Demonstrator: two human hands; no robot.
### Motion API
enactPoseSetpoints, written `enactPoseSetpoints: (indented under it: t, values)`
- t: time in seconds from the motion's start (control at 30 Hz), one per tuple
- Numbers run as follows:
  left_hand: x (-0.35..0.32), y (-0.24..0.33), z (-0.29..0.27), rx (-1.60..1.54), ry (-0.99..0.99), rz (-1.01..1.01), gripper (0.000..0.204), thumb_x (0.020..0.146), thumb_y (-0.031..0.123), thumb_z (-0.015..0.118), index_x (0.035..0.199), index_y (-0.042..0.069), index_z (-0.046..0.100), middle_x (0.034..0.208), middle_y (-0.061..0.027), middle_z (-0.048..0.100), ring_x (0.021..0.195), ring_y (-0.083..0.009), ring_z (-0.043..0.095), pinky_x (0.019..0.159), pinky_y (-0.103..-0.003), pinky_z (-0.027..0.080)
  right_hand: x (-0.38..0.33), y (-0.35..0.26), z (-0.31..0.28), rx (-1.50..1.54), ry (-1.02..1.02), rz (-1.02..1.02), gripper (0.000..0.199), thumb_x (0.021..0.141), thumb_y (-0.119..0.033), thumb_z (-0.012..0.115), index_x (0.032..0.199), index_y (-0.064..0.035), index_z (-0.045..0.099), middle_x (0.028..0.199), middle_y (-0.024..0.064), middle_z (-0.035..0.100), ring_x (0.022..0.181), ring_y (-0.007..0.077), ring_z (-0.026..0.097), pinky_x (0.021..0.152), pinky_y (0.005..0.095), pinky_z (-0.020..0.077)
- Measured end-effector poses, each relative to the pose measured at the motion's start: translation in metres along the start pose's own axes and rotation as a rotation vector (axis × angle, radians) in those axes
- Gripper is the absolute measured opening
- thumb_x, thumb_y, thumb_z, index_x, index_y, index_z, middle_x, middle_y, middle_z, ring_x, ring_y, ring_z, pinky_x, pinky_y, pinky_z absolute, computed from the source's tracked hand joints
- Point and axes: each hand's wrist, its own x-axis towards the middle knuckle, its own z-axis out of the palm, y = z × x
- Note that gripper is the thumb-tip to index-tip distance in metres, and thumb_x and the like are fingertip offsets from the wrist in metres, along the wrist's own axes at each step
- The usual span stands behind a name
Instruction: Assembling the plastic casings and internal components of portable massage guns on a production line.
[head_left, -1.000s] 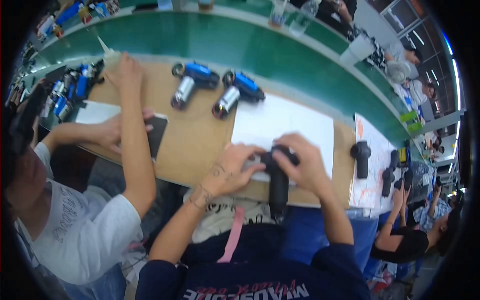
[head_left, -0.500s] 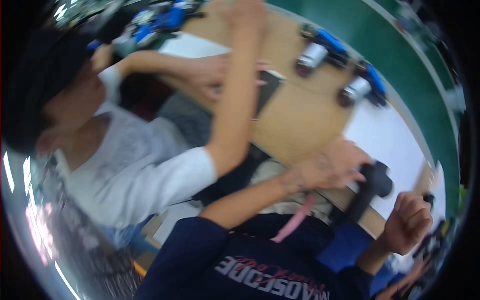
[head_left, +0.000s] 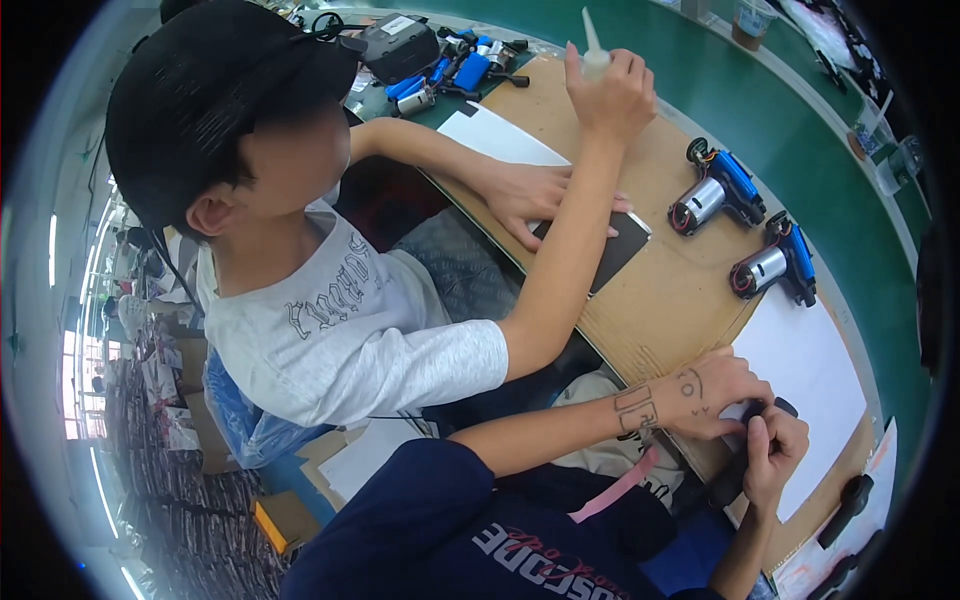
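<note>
Head view: a black massage-gun housing (head_left: pixel 728 484) sits between the person's two hands at the near edge of the counter (head_left: pixel 790 125), its handle slanting down toward the person's lap and its rounded top end over a white paper sheet (head_left: pixel 815 385). The left grip (head_left: pixel 712 393) comes at the housing from the left, thumb and fingers pinching its upper part. The right grip (head_left: pixel 777 450) closes on it from the right, thumb raised alongside and fingers curled in; the exact contact is partly hidden.

The sheet lies on a brown cardboard mat (head_left: pixel 655 315). Beyond the sheet's far left corner lie two motor assemblies, each with a silver cylinder and a blue pack: a nearer one (head_left: pixel 775 262) close by the sheet and a farther one (head_left: pixel 718 190). To the right, another black housing (head_left: pixel 847 510) lies on an orange-marked paper (head_left: pixel 880 460).

At the left, a co-worker in a black cap holds up a nozzle bottle (head_left: pixel 596 62) in one hand, the other hand resting by a dark rectangular pad (head_left: pixel 622 250). Past them lie a pile of blue and silver parts (head_left: pixel 465 75) and a black case (head_left: pixel 397 48).
</note>
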Motion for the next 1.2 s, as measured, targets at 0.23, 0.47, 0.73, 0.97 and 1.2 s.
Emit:
enactPoseSetpoints:
  t: [0.23,0.47,0.73,0.97,1.2]
  values:
    - [-0.004,-0.003,0.002,0.051,-0.018,-0.045,0.039,0.080,0.031,0.083,0.114,0.015,0.070,0.091,-0.0055,0.071,0.091,-0.0273,0.065,0.090,-0.040,0.044,-0.013,-0.020,-0.019,-0.191,0.124,-0.162,0.028,0.087,-0.005,0.068,0.068,-0.0035,0.047,0.076,0.0079,0.056,0.072,0.0192,0.048,0.063,0.0327,0.0362]
    - [-0.001,-0.007,-0.003,0.081,-0.069,-0.122,0.045,0.079,0.034,0.084,0.117,0.013,0.074,0.094,-0.0066,0.071,0.093,-0.0249,0.065,0.089,-0.040,0.045,-0.020,-0.008,-0.009,-0.315,0.342,0.010,0.024,0.091,0.001,0.066,0.071,-0.0019,0.053,0.073,0.0066,0.052,0.071,0.0172,0.048,0.064,0.0334,0.0361]
    - [-0.003,-0.009,0.004,0.122,-0.023,-0.029,0.047,0.078,0.033,0.084,0.117,0.009,0.074,0.101,-0.0075,0.073,0.095,-0.0255,0.065,0.091,-0.040,0.046,0.004,0.007,0.009,-0.144,0.255,-0.113,0.053,0.087,0.011,0.070,0.061,-0.0099,0.027,0.056,-0.0038,0.033,0.052,0.0098,0.032,0.052,0.0304,0.0242]
    - [-0.002,-0.010,0.007,0.147,-0.021,0.032,0.053,0.078,0.032,0.083,0.124,0.008,0.070,0.106,-0.0075,0.073,0.098,-0.0262,0.065,0.092,-0.040,0.046,0.015,0.014,-0.030,0.911,0.291,0.330,0.043,0.091,0.008,0.065,0.070,-0.0131,0.033,0.064,-0.0032,0.033,0.056,0.0100,0.030,0.054,0.0276,0.0264]
    - [-0.002,-0.009,0.004,0.231,-0.017,0.110,0.053,0.078,0.028,0.084,0.125,0.010,0.068,0.108,-0.0090,0.073,0.099,-0.0274,0.066,0.092,-0.042,0.046,-0.026,-0.093,-0.047,0.094,0.370,-0.431,0.024,0.090,0.004,0.058,0.075,-0.0084,0.045,0.071,0.0061,0.051,0.061,0.0197,0.049,0.058,0.0294,0.0406]
